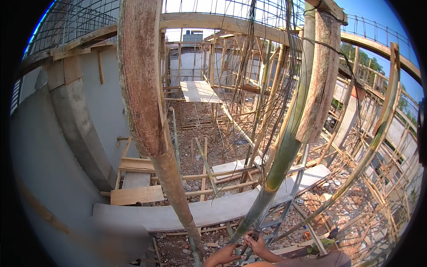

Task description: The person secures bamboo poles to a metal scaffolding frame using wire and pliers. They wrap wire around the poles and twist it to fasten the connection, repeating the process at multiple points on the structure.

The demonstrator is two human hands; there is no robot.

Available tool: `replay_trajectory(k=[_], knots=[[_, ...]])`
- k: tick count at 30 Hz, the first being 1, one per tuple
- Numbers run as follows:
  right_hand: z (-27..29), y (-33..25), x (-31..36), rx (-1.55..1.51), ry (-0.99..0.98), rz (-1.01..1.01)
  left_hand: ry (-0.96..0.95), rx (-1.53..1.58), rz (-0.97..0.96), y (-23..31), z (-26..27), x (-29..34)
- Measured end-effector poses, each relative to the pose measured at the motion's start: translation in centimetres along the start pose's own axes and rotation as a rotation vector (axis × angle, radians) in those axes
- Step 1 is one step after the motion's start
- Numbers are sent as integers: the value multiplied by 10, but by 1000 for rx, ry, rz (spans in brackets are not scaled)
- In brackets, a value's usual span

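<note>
Low in the view, my left hand (223,255) and my right hand (257,244) are close together beside the lower part of a green bamboo pole (284,153). The fingers of both hands are bent and closed. A small dark thing shows at my right hand, too small to name, and thin dark strips lie between the hands. What my left fingers hold is hidden. The pole leans up to the right, where dark wire (321,43) binds it to a rough timber post (321,75). Many long loose wires (251,58) hang beside it.
Another timber post (141,75) stands at left, joined to a round pole (175,196). A long pale plank (187,216) crosses below, and a metal ladder (291,200) leans behind the bamboo. Rubble (342,200) covers the ground. A grey wall (58,164) rises at left; bamboo scaffolding (391,178) fills the right.
</note>
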State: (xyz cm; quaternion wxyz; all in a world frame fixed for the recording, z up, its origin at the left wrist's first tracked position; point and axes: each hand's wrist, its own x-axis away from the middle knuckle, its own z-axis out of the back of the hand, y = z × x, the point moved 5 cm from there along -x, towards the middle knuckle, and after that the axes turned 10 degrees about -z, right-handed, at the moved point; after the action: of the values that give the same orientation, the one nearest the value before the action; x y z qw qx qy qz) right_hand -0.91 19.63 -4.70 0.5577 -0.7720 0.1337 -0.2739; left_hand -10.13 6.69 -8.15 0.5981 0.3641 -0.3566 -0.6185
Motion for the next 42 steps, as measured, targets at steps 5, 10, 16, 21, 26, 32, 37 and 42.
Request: replay_trajectory(k=[5, 10, 16, 21, 26, 32, 37, 42], knots=[[41, 3, -5, 477, 21, 71, 21, 54, -108, 130, 160, 89], [54, 22, -15, 471, -61, 17, 797, -311, -405, 327, 270, 156], [50, -11, -11, 470, -49, 2, 1157, -770, -874, 506, 362, 60], [29, -10, -8, 528, -194, 28, 1063, -541, -95, 604, 371, -14], [32, 3, -3, 528, -224, 117, 1248, -690, -218, 598, 396, -41], [53, 29, 2, 574, -231, 24, 1025, -70, -688, 573, 439, -73], [56, 17, 15, 507, -195, 66, 1079, -13, -898, 585, 447, -45], [65, 13, 12, 606, -184, 30, 1159, -35, -1027, 607, 445, -21]])
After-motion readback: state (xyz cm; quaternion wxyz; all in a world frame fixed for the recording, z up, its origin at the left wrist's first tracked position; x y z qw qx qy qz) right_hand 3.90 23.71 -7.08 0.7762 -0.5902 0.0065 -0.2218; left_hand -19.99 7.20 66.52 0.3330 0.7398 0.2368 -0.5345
